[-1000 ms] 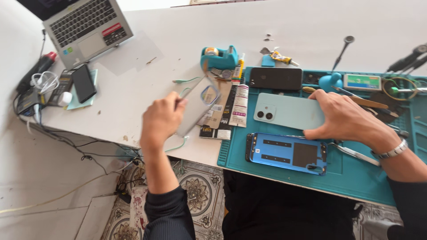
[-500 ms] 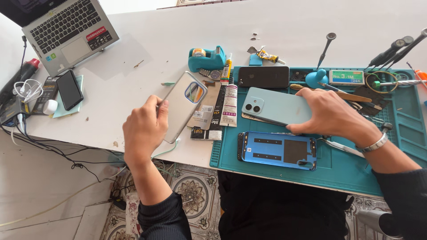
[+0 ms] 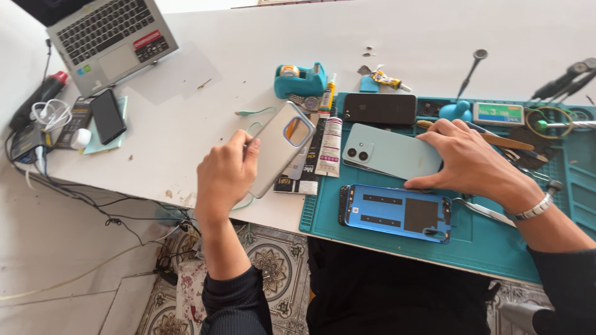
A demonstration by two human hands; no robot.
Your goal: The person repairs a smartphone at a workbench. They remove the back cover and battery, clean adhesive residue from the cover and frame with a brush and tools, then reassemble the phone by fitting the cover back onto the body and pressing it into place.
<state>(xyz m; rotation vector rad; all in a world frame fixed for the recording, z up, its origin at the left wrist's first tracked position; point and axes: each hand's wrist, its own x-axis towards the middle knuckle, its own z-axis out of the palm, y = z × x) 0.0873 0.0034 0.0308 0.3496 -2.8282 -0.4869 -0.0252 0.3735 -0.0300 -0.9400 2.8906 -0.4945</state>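
A grey phone case (image 3: pixel 278 147) with a rounded camera cut-out is gripped at its lower end by the left hand (image 3: pixel 225 175), the fingers being closed around its edge, and it is held tilted just above the white bench (image 3: pixel 205 105) near the bench's front edge, beside the left edge of the teal work mat (image 3: pixel 490 245). The right hand (image 3: pixel 469 162) is laid flat and open on a pale green phone (image 3: pixel 388 152), which is pressed face down on the mat, its two camera lenses being seen at its left end. Just in front of that phone, near the mat's front edge, a blue inner phone frame (image 3: pixel 397 213) with dark patches is laid. A black phone (image 3: pixel 380 108) is placed at the mat's back edge, just behind the green one. Between the case and the mat, glue tubes (image 3: pixel 328 138) are found lying on the bench. A teal tape dispenser (image 3: pixel 300 80) is set further back on the bench. A laptop (image 3: pixel 112 40) is seen at the bench's back left corner, and another dark phone (image 3: pixel 108 116) is laid near the left edge. A metal bracelet (image 3: pixel 532 211) is worn on the right wrist, and tweezers (image 3: pixel 484 211) are lying on the mat just beside it.
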